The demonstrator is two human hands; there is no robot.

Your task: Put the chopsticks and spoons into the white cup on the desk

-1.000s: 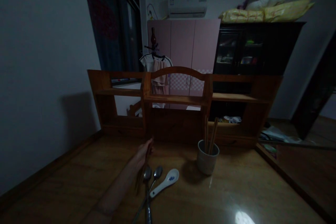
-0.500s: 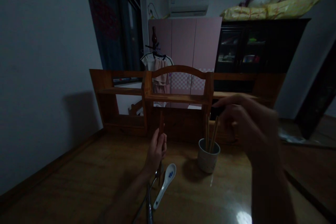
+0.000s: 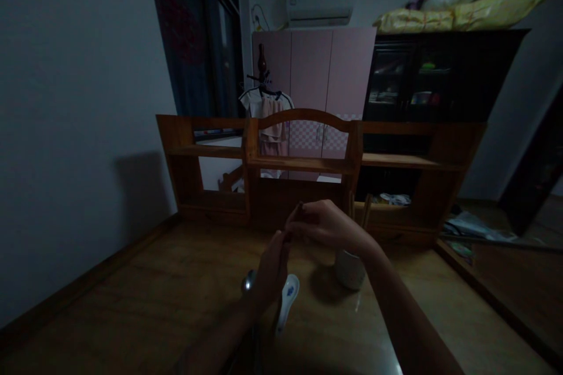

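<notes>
My left hand (image 3: 272, 266) is closed around dark brown chopsticks (image 3: 301, 207), held upright above the table; how many is hidden by the fingers. At their upper end, my right hand (image 3: 323, 224) pinches them, its fingertips touching my left hand. Below the left hand lies a white ceramic spoon (image 3: 289, 296) with a blue mark. A metal spoon (image 3: 248, 280) shows to the left of that hand, its handle partly covered by my forearm. Behind my right wrist stands a light-coloured cup (image 3: 350, 270) with lighter chopsticks (image 3: 366, 211) in it, partly hidden.
The wooden tabletop (image 3: 176, 299) reaches a wall (image 3: 79, 129) on the left. Along its back edge runs a wooden shelf unit (image 3: 303, 164). Farther off are a pink wardrobe (image 3: 310, 70) and a dark cabinet (image 3: 453, 82). The room is dim.
My right hand has moved left from beside the cup to the top of the chopsticks in my left hand. The left hand has shifted slightly right, and the view has shifted a little.
</notes>
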